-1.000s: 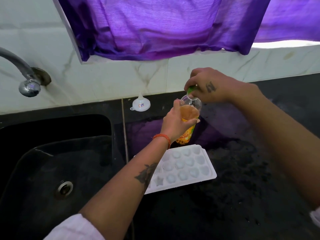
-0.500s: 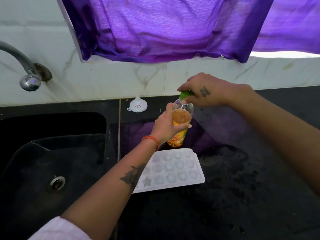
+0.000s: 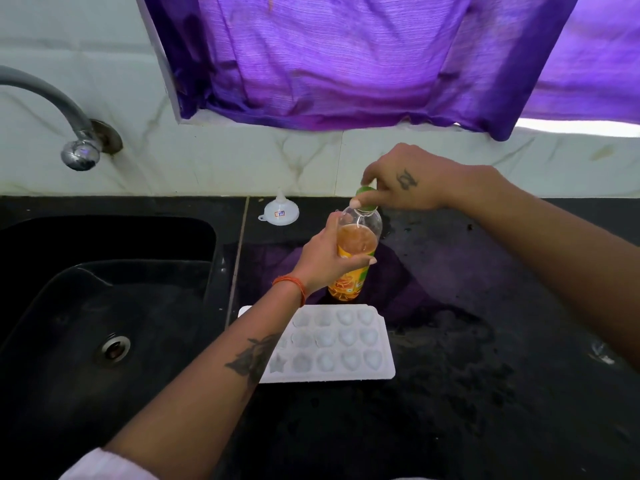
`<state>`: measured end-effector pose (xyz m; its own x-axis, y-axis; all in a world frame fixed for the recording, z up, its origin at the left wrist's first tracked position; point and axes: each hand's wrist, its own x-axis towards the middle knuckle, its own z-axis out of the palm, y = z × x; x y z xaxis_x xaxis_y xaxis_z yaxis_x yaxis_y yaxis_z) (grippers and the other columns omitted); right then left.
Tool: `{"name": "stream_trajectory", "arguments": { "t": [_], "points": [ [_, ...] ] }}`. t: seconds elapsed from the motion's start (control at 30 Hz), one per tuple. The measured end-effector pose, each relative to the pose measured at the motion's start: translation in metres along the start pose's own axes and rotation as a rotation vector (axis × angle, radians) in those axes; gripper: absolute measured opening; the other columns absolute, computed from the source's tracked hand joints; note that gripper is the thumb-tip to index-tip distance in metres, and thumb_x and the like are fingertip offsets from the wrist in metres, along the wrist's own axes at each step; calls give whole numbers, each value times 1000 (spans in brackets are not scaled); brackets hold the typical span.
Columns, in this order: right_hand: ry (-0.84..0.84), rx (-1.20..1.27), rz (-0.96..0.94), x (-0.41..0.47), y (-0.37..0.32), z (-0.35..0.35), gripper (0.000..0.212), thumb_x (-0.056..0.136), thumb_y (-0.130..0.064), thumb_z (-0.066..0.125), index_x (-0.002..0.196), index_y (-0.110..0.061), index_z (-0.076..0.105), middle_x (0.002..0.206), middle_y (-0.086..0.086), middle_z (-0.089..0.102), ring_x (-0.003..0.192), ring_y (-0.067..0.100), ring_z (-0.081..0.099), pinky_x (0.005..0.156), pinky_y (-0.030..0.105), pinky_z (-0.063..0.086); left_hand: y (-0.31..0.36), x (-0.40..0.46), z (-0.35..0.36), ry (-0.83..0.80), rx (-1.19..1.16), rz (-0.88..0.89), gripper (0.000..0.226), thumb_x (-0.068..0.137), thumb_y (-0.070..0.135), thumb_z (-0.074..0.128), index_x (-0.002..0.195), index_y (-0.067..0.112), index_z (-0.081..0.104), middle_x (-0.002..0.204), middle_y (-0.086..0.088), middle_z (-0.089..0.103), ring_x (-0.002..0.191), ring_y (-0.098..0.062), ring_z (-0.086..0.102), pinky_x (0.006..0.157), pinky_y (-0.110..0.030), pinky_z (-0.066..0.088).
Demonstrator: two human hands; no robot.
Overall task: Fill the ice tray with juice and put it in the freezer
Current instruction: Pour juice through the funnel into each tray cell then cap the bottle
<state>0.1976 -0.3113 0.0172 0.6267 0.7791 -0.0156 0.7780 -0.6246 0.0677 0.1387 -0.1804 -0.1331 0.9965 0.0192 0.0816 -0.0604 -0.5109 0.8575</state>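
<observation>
Two bare hands are seen at a juice bottle standing on a black countertop. The left hand is wrapped around the middle of the bottle, fingers closed over the orange label. The right hand is placed over the top, its fingertips pinched on the green cap; whether the cap is loosened cannot be told. The bottle is held slightly tilted, and orange juice is observed up to the shoulder, with the clear neck above it.

A white ice tray is laid flat on the countertop just in front of the bottle, nearer the camera. Its left part is hidden by the left forearm. Three rows of moulded cells are noted, some heart-shaped and one star-shaped; no orange liquid is visible in them.

A small white funnel is set mouth-down at the back of the countertop, near the wall and to the left of the bottle, apart from it. A black sink with a metal drain is recorded to the left of the tray, and a metal tap is mounted on the white marbled wall above it. A purple curtain is hung over the window opening behind the hands. An orange thread band is worn on the left wrist.
</observation>
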Motion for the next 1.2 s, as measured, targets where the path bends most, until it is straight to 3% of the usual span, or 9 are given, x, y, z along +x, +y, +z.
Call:
{"name": "stream_trajectory", "arguments": {
  "t": [0.1,0.27,0.37,0.43,0.6,0.7,0.9,1.07,1.2],
  "points": [
    [-7,-118,-74,2,-6,3,42,93,-40,48,104,-2,65,92,17,68,79,28,60,73,32,48,0,-1,-1,-5,-23,-4,76,70,41,79,128,28,32,124,1,57,110,-20,58,91,-43,52],
    [-37,-64,-163,-4,-3,-6,35,90,-21,55,124,-12,58,109,12,67,95,26,61,85,31,45,1,0,0,-18,-41,-17,75,70,40,79,127,28,32,123,1,58,109,-19,59,92,-43,52],
    [-61,10,-71,-1,-2,-9,50,85,-41,61,127,-13,56,115,10,66,98,26,63,86,31,47,0,0,0,-13,-31,-14,79,70,41,79,130,28,29,125,1,57,110,-19,58,92,-41,52],
    [-89,-69,-25,3,-6,-5,51,87,-50,53,114,-7,63,105,15,68,90,29,63,82,36,51,0,0,0,-17,-29,-16,82,70,41,78,133,28,27,127,0,56,112,-20,57,92,-40,52],
    [-80,-75,-123,4,-10,-3,27,91,-26,55,110,-10,66,102,12,69,90,29,64,84,41,52,-1,0,0,-26,-49,-18,77,70,40,79,128,30,31,124,2,56,111,-20,58,91,-41,53],
    [-108,0,-183,1,-6,-7,31,84,-14,62,115,-18,66,113,4,69,99,21,64,89,37,51,-1,1,0,-28,-48,-19,76,70,39,79,128,29,31,125,2,57,111,-20,57,93,-44,52],
    [-71,60,-58,1,-3,-2,56,83,-53,58,127,-20,55,114,5,66,95,21,61,87,31,48,0,0,0,-24,-43,-5,82,71,40,78,134,30,27,128,1,55,115,-21,55,94,-44,50],
    [-95,56,-67,1,-8,-8,31,85,-22,63,116,-21,63,106,3,67,93,24,62,83,30,49,-2,0,0,-18,-52,-13,73,70,39,79,126,32,33,122,3,58,110,-19,58,92,-44,52],
    [-92,81,-14,1,-9,-12,48,84,-37,65,128,-21,54,118,5,62,98,23,59,85,28,44,-3,0,1,-19,-58,-7,79,70,41,78,131,33,29,120,8,55,110,-18,57,90,-38,53]
  ]
}}
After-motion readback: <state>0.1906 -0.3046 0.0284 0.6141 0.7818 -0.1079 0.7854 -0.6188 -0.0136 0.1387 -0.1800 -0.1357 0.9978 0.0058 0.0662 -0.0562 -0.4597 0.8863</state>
